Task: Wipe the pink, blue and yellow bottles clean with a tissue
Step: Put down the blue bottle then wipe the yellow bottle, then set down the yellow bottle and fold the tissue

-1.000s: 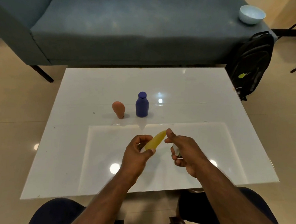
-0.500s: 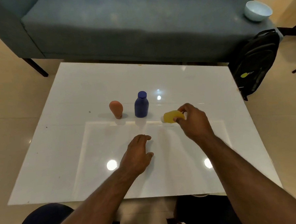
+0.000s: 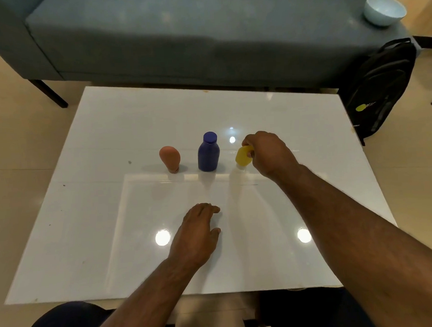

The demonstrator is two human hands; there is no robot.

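Three bottles stand in a row at the middle of the white table (image 3: 108,134). The pink bottle (image 3: 170,158) is leftmost and stands on its narrow end. The blue bottle (image 3: 208,152) with a cap stands beside it. To the right, my right hand (image 3: 265,152) grips the yellow bottle (image 3: 243,156), which stands with its narrow end down on the tabletop. My left hand (image 3: 197,235) rests flat on the table nearer to me, fingers relaxed, holding nothing. No tissue shows; my right palm is hidden.
A grey-blue sofa (image 3: 178,32) runs along the far side of the table, with a pale bowl (image 3: 384,10) on its right end. A black backpack (image 3: 381,84) leans at the table's far right corner. My knees sit under the near edge.
My right hand took the yellow bottle from both hands near me and carried it out to the row, right of the blue bottle. My left hand let go and lowered onto the table.
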